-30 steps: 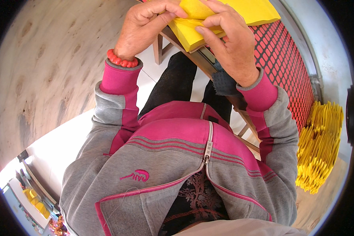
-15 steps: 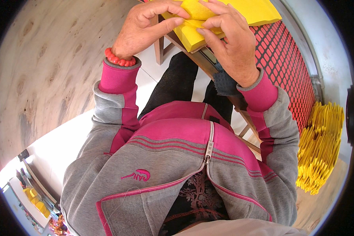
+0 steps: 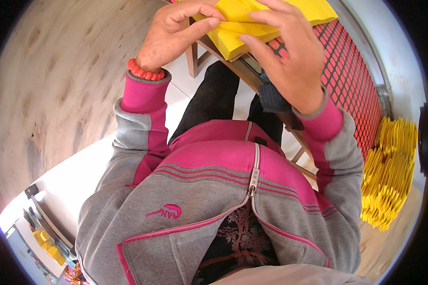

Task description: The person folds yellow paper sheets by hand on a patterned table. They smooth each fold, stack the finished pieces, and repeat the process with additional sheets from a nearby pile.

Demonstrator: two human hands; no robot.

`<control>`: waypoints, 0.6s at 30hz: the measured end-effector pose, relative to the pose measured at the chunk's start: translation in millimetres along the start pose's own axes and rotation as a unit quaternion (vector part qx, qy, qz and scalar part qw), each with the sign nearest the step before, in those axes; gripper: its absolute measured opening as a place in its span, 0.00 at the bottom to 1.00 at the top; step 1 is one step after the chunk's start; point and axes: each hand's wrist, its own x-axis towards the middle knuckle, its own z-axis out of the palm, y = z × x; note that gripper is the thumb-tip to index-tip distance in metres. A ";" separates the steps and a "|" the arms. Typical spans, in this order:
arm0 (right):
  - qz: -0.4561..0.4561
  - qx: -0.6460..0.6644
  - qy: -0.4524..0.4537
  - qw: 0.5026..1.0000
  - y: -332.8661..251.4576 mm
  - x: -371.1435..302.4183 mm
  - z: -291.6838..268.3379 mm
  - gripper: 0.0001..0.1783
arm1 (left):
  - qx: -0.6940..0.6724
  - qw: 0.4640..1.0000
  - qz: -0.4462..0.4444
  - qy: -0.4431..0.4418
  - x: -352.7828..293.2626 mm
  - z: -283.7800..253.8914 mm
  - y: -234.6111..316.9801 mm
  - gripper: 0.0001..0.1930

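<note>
Yellow folded paper lies between my left hand and right hand, its near edge slanting away rightward. Left pinches its fold, right spreads loose

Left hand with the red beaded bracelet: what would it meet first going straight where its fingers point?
Probably the bright yellow, folded, paper-like sheets, right beside the left hand's fingertips; exact contact and depth are unclear.

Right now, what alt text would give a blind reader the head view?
The left hand, wearing a red bead bracelet, touches folded yellow sheets; the right hand is open over them, contact unclear. The sheets lie on a red-and-black patterned surface, with a yellow stack at far right.
</note>
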 end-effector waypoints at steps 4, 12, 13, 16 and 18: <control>-0.038 0.053 -0.093 0.994 -39.2 -35.4 -43.8 0.09 | -0.093 0.994 -0.047 -0.035 -1.5 -2.6 -7.8 0.06; 0.217 -0.061 -0.324 0.919 -21.3 -188.8 -36.8 0.15 | -0.064 0.996 -0.041 -0.039 -3.5 -3.5 -10.9 0.06; 0.230 -0.080 -0.333 0.911 -17.9 -205.1 -36.1 0.16 | -0.070 0.996 -0.046 -0.033 -3.3 -2.7 -10.5 0.06; 0.224 -0.167 -0.378 0.882 5.4 -233.2 -28.6 0.18 | -0.086 0.995 -0.055 -0.021 -3.4 0.2 -11.0 0.06; 0.225 -0.171 -0.383 0.879 10.8 -241.8 -27.2 0.18 | -0.086 0.995 -0.058 -0.014 -4.5 0.3 -12.8 0.06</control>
